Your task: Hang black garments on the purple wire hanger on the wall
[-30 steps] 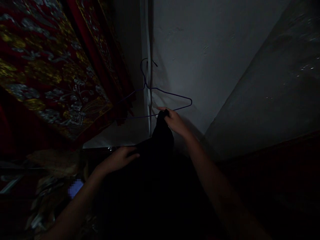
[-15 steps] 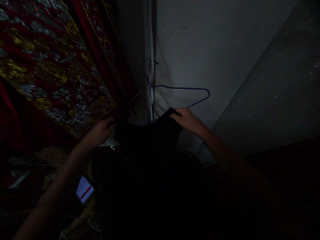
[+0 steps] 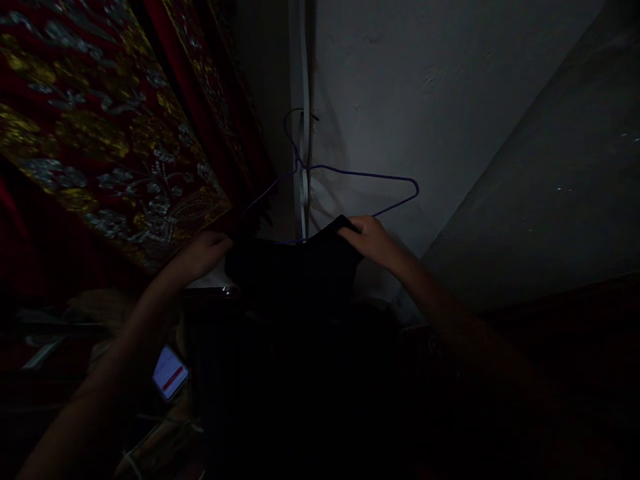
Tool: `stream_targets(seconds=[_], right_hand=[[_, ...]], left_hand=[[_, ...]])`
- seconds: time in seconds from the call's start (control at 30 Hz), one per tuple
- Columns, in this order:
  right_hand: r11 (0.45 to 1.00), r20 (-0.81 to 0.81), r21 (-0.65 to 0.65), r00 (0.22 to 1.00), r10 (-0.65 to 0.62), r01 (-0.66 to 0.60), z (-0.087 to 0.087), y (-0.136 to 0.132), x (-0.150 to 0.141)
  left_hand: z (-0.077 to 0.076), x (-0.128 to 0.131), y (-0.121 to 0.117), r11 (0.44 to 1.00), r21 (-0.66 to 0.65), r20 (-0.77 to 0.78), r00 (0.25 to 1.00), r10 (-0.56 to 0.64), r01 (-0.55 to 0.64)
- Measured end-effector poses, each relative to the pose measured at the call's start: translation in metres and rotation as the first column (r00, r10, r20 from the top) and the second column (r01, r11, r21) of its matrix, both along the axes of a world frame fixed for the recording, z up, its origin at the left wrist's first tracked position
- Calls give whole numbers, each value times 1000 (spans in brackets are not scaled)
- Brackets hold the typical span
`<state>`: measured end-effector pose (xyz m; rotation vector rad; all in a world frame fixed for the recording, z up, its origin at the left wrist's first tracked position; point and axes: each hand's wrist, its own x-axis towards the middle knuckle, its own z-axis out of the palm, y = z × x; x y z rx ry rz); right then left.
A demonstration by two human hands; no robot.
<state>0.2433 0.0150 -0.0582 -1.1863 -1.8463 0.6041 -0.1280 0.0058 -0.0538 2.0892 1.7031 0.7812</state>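
Note:
A black garment (image 3: 295,273) is stretched between my two hands, its lower part lost in the dark. My left hand (image 3: 207,253) pinches its left upper edge. At the right upper corner, my right hand (image 3: 369,238) grips the cloth, thumb and fingers closed over it. Just behind the garment a thin purple wire hanger (image 3: 370,175) hangs by its hook from a pale vertical pipe or cable (image 3: 305,80). The hanger's right end sticks out above my right hand, and its lower bar partly disappears behind the cloth.
Red cloth with gold and silver embroidery (image 3: 90,133) hangs at the left. A grey wall (image 3: 390,87) rises behind the hanger. Below my left forearm lies a phone (image 3: 170,375) with a lit screen, among dim clutter.
The garment's neckline has risen slightly over the hanger's lower bar, covering more of it. Both hands keep their hold, the left shifting a little. The view has tilted slightly.

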Motion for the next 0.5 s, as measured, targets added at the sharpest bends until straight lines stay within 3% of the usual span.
stream_targets(seconds=[0.13,0.3,0.37,0.5], right_hand=[[999,-4,-10,999,51,-51,-7,-4,-7],[989,-17,57,990,138,-137,-14,-9,-15],[989,7,89,993,121,-121,-14,-10,-13],[990,81,122,994,68,-77,-9,-11,-6]], left_hand=[[12,11,-3,998,55,68,998,-5,1],[-2,0,7,972,228,161,987,10,-47],[-8,-5,13,961,273,120,993,11,-43],[-7,-1,14,979,201,-87,996,-1,18]])
